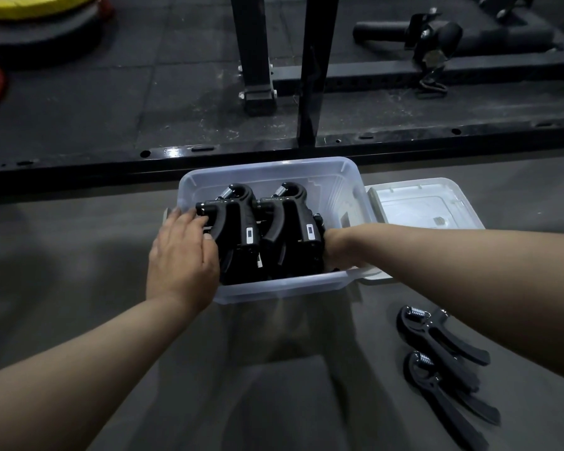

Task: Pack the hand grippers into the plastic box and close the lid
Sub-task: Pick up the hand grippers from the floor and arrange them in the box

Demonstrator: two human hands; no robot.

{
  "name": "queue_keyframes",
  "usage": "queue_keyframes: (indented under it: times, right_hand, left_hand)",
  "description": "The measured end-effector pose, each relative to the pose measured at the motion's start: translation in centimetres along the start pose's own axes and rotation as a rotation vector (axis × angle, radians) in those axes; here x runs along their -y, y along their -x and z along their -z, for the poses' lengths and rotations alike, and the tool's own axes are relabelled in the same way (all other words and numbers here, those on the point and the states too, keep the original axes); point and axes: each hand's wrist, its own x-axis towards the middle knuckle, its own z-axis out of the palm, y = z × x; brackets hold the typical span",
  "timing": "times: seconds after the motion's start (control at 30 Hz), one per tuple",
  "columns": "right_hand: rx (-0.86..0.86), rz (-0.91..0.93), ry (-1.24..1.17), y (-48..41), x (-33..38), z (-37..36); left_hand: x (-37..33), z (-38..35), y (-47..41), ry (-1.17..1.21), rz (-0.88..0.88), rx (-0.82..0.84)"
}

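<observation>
The grey floor [79,255] fills the near view, and the black rack [274,151] runs its base beam across behind. Coloured plates [30,27] lie stacked at the far left. The clear box [274,289] sits open on the floor just in front of the beam, and its lid [420,209] lies flat, touching the box's right side. Both forearms reach into the box from either side.

The left hand [183,252] comes over the left wall, its fingers on top of a handle of the packed grippers [241,222] and its thumb beneath, holding it. The right hand [334,247] goes in past the right wall; only the wrist shows, so I cannot tell how its fingers lie. The packed grippers stand in two black rows with their springs at the far end. Two loose grippers [450,345] lie on the floor to the near right, well apart from the box.
</observation>
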Motion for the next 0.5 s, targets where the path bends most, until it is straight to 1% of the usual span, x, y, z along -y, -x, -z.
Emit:
queue_keyframes:
  times: [0.07, 0.13, 0.33, 0.4, 0.47, 0.5]
  right_hand:
    - [-0.045, -0.008, -0.149, -0.5, -0.3, -0.5]
    - [-0.079, -0.003, -0.132, -1.0, -0.5, -0.7]
    - [0.084, 0.027, 0.015, -0.3, -0.1, 0.3]
    - [-0.003, 0.069, -0.017, -0.2, 0.0, 0.2]
    - [-0.106, 0.072, -0.127, -0.2, 0.0, -0.2]
    - [-0.103, 0.058, -0.197, -0.5, -0.1, -0.2]
  left_hand:
    - [-0.1, 0.0, 0.0, 0.002, 0.007, 0.001]
    - [-0.2, 0.1, 0.1, 0.005, 0.008, 0.004]
    - [-0.1, 0.2, 0.2, 0.013, 0.012, 0.002]
    - [-0.2, 0.3, 0.2, 0.016, 0.012, 0.006]
    - [-0.4, 0.3, 0.3, 0.020, 0.013, 0.010]
    - [-0.4, 0.4, 0.3, 0.014, 0.016, 0.012]
